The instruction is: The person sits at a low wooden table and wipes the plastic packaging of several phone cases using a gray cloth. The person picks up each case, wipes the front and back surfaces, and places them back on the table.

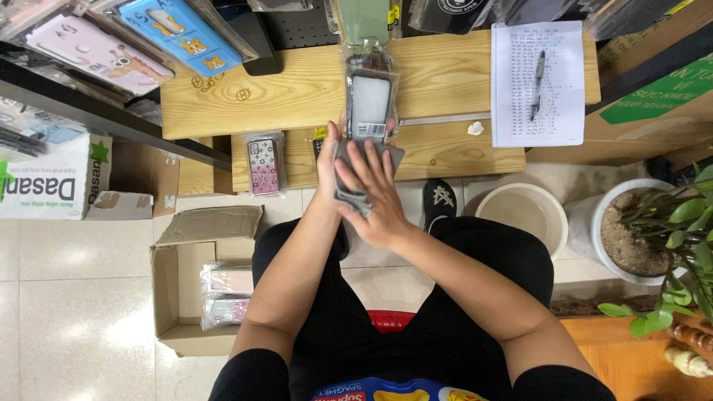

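Clear-bagged grey phone case [370,104] with barcode label at low wooden table's front edge; pink-patterned bagged case [264,165] at its lower-left corner; open cardboard box [172,297] of bagged cases on floor.

A phone case sealed in a clear plastic sleeve [370,104] is being held upright above the wooden bench, its lower end gripped from below. A grey cloth [356,174] is being pressed flat against that lower end.

Head camera looks steeply down, close over the lap and low wooden table [445,74].
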